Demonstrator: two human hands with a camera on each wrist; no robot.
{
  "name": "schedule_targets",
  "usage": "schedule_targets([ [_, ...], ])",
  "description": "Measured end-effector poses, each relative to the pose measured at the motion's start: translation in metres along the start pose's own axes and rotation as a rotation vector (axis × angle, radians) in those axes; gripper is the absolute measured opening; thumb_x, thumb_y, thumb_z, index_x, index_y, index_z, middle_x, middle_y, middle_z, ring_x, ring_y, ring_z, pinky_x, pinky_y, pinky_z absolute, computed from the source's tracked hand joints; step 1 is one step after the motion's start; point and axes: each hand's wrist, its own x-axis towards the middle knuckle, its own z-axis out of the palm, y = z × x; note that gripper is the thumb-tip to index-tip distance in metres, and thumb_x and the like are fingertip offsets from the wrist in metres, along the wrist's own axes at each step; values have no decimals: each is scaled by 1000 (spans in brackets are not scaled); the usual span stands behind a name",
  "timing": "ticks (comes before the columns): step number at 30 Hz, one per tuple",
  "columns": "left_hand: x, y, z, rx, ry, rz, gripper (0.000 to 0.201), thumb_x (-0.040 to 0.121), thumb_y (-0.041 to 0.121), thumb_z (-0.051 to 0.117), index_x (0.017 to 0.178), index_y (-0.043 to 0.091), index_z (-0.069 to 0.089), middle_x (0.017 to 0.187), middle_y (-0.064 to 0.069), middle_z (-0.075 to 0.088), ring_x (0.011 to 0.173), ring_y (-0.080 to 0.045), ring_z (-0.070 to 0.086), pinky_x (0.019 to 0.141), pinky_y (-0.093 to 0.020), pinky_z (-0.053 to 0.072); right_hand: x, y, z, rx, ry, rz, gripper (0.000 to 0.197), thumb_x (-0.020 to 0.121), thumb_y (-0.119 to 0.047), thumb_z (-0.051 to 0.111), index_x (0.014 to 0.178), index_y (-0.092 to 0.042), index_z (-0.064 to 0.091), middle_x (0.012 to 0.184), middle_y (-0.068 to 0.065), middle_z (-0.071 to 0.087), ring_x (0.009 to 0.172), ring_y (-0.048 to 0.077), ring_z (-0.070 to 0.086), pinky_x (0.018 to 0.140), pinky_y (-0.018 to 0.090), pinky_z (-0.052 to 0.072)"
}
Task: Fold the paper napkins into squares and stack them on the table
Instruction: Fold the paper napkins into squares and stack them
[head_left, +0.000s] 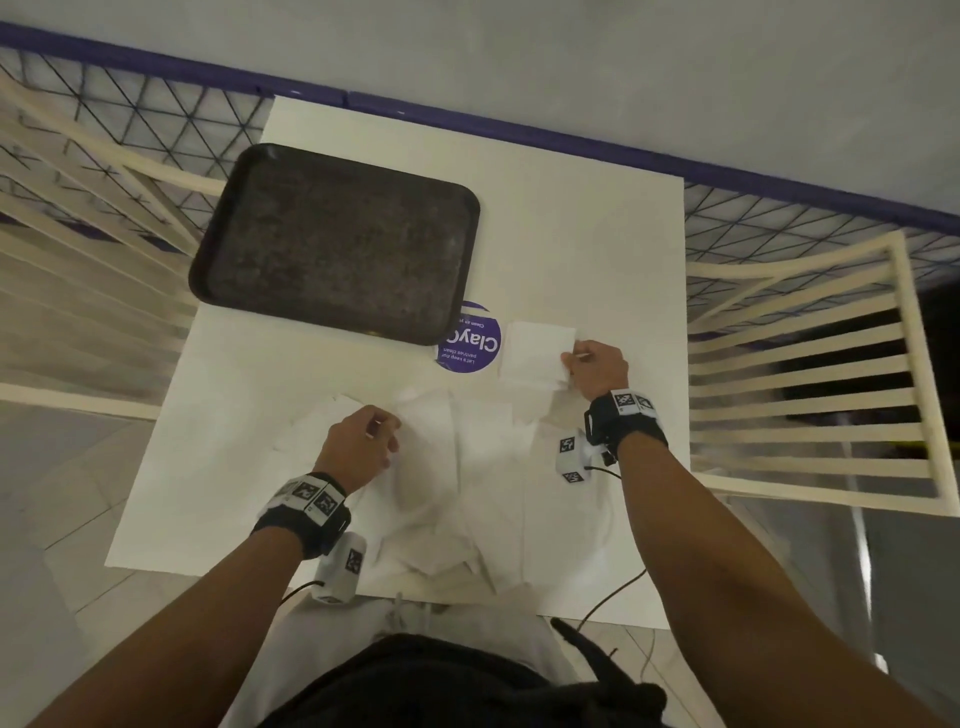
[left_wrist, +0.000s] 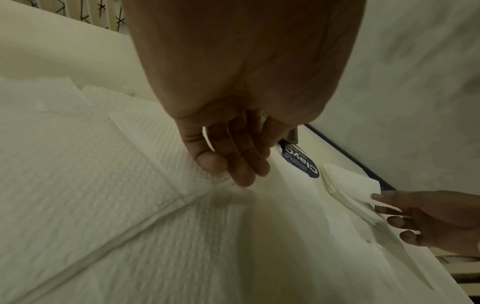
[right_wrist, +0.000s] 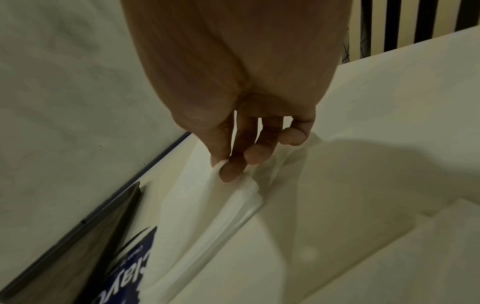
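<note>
A small stack of folded white napkins (head_left: 535, 353) (left_wrist: 348, 185) lies right of the table's middle. My right hand (head_left: 574, 361) (right_wrist: 223, 166) pinches the right edge of the top folded napkin (right_wrist: 215, 205) between thumb and forefinger, lifting that edge slightly. Nearer to me, a loose spread of unfolded napkins (head_left: 457, 457) (left_wrist: 103, 185) covers the front half of the table. My left hand (head_left: 371, 436) (left_wrist: 233, 170) hovers over that spread, fingers relaxed and pointing down. Its fingertips (left_wrist: 244, 181) just reach the paper, with nothing plainly gripped.
A dark rectangular tray (head_left: 337, 244) (right_wrist: 78, 246) sits at the back left of the white table (head_left: 597, 234). A round purple sticker (head_left: 470, 343) (left_wrist: 302, 162) lies between tray and stack. Cream slatted chairs (head_left: 805, 374) flank the table.
</note>
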Motion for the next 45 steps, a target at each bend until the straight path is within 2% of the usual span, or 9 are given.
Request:
schedule_targets([
  [7,-1,5,1,14,177,-5,34,93,32,74,115,21,51,86,-1,64,77,-17,63,70,-28,46,5,-3,5,-46,4,-33,22,95,-27,64,107,-11,74,111,11,73,107,32,64,81,24,37],
  [12,6,2,-1,88,127,22,31,87,43,79,108,26,63,91,1,64,81,-17,63,77,-31,50,3,0,8,-3,-2,-18,20,94,-27,65,107,-14,75,105,8,74,102,26,65,77,20,34],
  [19,8,5,-1,155,151,53,16,93,29,75,102,16,72,97,0,64,83,-17,61,86,-33,52,3,1,11,34,12,13,22,90,-29,71,107,-15,69,91,-4,63,88,18,59,66,12,34],
  [24,6,9,-2,130,138,73,10,96,27,71,100,19,68,92,4,69,87,-17,64,82,-27,45,-8,-2,14,119,165,57,34,84,-40,74,112,-26,59,87,-6,64,92,20,62,90,39,50],
  [28,2,12,-2,73,139,97,12,96,22,70,105,14,69,98,2,71,91,-18,64,89,-29,49,-40,-20,26,270,241,-96,14,87,-18,69,100,-19,68,79,0,64,78,20,63,77,34,54],
  [32,-1,16,-5,-7,119,150,11,97,15,67,107,19,68,103,1,70,92,-18,64,91,-32,51,-77,-38,51,296,16,-246,7,89,-21,71,95,-19,76,88,-3,73,74,1,61,71,17,44],
  [35,-4,22,-8,-109,119,189,12,97,15,67,106,21,68,104,2,71,93,-19,67,88,-35,56,-102,-50,60,230,-258,-271,25,93,-41,69,103,-18,77,98,-7,72,82,-4,60,71,7,39],
  [40,-11,28,-15,-264,159,175,19,97,16,67,114,25,64,107,-1,69,96,-23,69,88,-44,61,-130,-55,66,331,-479,-221,59,88,-67,61,96,-9,70,96,3,72,82,15,66,85,30,50],
  [45,-18,25,-19,-351,177,139,36,95,25,72,128,25,57,102,-3,69,93,-18,70,88,-41,60,-147,-49,70,337,-411,-305,25,91,-33,74,89,-9,71,62,-5,69,61,11,65,70,24,47],
])
